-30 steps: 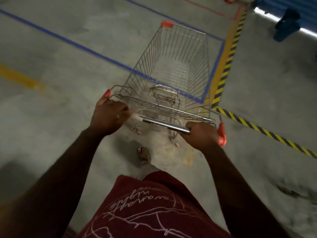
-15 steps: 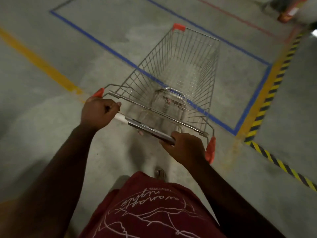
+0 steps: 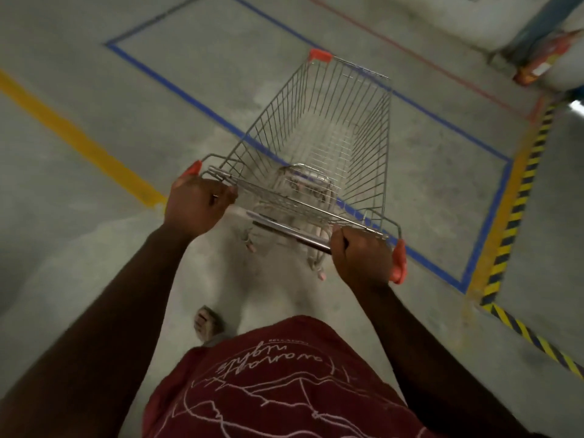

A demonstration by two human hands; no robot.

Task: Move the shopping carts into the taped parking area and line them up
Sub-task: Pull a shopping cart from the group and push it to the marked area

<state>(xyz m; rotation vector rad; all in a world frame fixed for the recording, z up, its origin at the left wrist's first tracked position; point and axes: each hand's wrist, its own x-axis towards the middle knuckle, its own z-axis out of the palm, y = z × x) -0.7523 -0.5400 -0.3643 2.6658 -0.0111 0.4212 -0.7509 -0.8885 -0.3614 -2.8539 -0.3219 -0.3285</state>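
Grey concrete floor (image 3: 79, 248), yellow line (image 3: 79, 140), dim light.

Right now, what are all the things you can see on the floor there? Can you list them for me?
shopping cart: one, silver wire, orange corner caps, centre, front end over the blue line
blue tape rectangle: one, blue, floor ahead
yellow line: one, left floor
black-and-yellow hazard stripe: one, right
red line: one, thin, far floor
left hand: on the handle's left end
right hand: on the handle's right end
shirt: dark red, bottom

Shiny wire-metal cart (image 3: 319, 134) (orange plastic corners (image 3: 319, 54)) on matt concrete floor (image 3: 94, 248).
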